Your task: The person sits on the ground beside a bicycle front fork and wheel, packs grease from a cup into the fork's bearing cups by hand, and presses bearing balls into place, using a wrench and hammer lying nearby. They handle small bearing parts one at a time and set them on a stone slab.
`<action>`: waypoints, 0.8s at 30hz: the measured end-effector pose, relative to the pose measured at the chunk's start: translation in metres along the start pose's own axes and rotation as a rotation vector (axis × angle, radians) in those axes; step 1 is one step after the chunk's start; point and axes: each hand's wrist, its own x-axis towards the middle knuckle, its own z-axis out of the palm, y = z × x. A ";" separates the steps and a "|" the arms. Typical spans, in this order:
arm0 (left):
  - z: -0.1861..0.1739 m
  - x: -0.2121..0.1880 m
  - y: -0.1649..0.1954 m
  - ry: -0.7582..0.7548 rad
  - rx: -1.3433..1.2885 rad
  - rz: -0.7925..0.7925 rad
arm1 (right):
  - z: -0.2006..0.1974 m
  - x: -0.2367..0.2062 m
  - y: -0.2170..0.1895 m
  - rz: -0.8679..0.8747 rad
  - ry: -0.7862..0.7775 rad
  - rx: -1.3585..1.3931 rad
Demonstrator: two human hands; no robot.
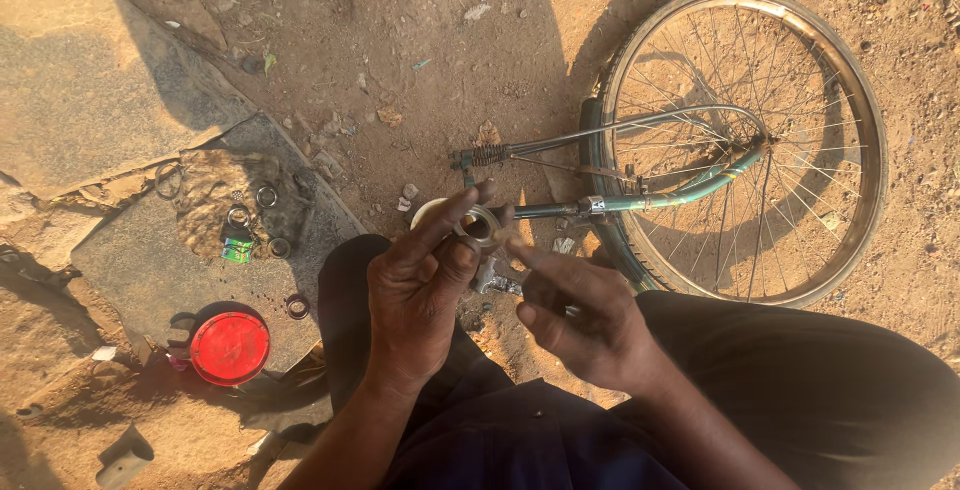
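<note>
Two hands meet over the person's lap. His left hand (415, 295) pinches a small metal ring (479, 224) between thumb and fingertips, raised just in front of the bicycle fork (640, 200). His right hand (580, 315) points a finger toward the ring and grips a silvery metal piece (497, 276) underneath. Beyond them lies a spoked wheel (745, 145) on the dirt. Off left, a stone slab (150, 270) carries loose rings (266, 195) and a red reflector (229, 348).

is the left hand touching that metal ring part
Touching. The head view shows the left hand pinching the metal ring between thumb and fingertips, with no gap; the right hand points beside it.
</note>
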 end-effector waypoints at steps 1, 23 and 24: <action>-0.002 0.000 0.001 -0.028 0.043 0.002 | -0.003 -0.001 0.001 0.096 0.000 0.142; -0.004 -0.004 0.008 -0.111 0.068 -0.026 | -0.005 0.000 0.000 0.067 0.026 0.065; -0.004 -0.005 0.007 -0.113 0.082 -0.024 | -0.007 -0.001 -0.001 0.087 0.004 0.097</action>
